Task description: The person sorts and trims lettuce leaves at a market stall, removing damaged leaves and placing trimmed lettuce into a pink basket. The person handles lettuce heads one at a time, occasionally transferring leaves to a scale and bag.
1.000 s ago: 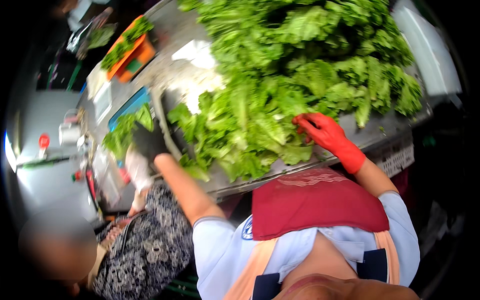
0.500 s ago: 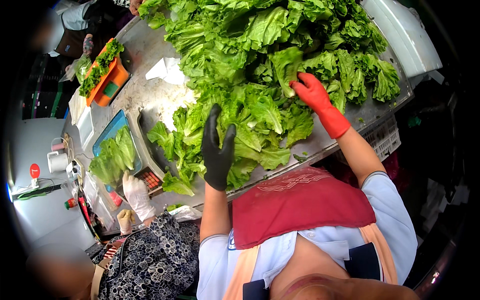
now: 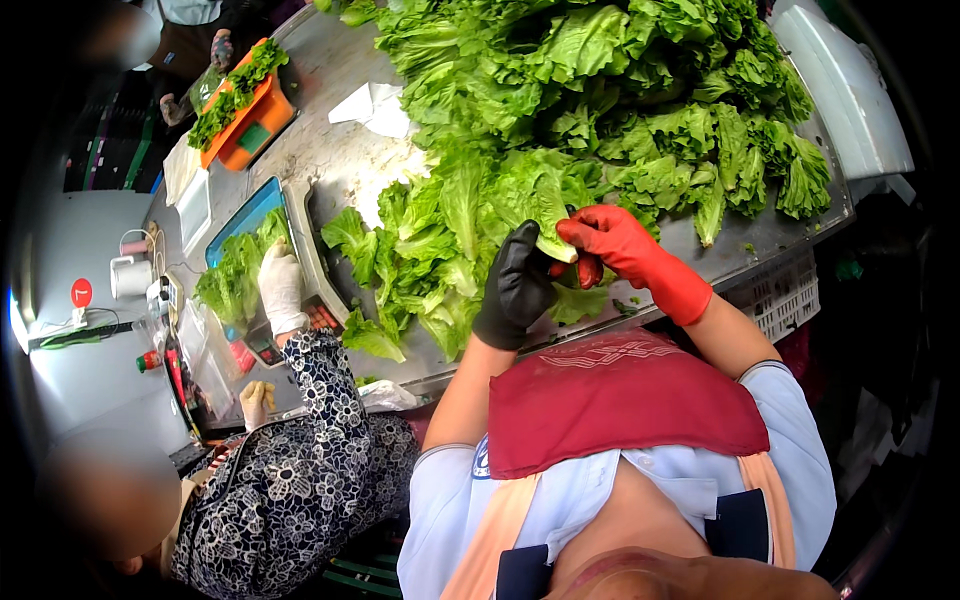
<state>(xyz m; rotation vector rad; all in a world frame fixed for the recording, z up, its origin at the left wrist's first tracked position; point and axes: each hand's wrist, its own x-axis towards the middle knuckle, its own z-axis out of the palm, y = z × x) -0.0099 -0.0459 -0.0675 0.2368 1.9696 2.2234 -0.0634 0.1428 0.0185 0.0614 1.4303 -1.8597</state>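
My right hand (image 3: pixel 640 258), in a red rubber glove, pinches the pale base of a green leafy lettuce (image 3: pixel 548 195). The leaves of this lettuce point away from me over the pile. My left hand (image 3: pixel 515 292), in a black glove, is closed, with its curled fingers against the left side of the same base. Part of its grip is hidden. Under and beyond both hands spreads a big pile of lettuce (image 3: pixel 440 230) on the metal table (image 3: pixel 345 60).
At left a co-worker's white-gloved hand (image 3: pixel 283 285) rests on lettuce on a scale with a blue tray (image 3: pixel 245 222). An orange basket (image 3: pixel 262 118) stands farther left, near another person. A white box (image 3: pixel 850 110) sits at far right, a white crate (image 3: pixel 785 300) below the table edge.
My right hand has drawn a lettuce toward me from the pile. My left hand has moved right and closed at its base. The co-worker's hand has shifted up onto the lettuce on the scale.
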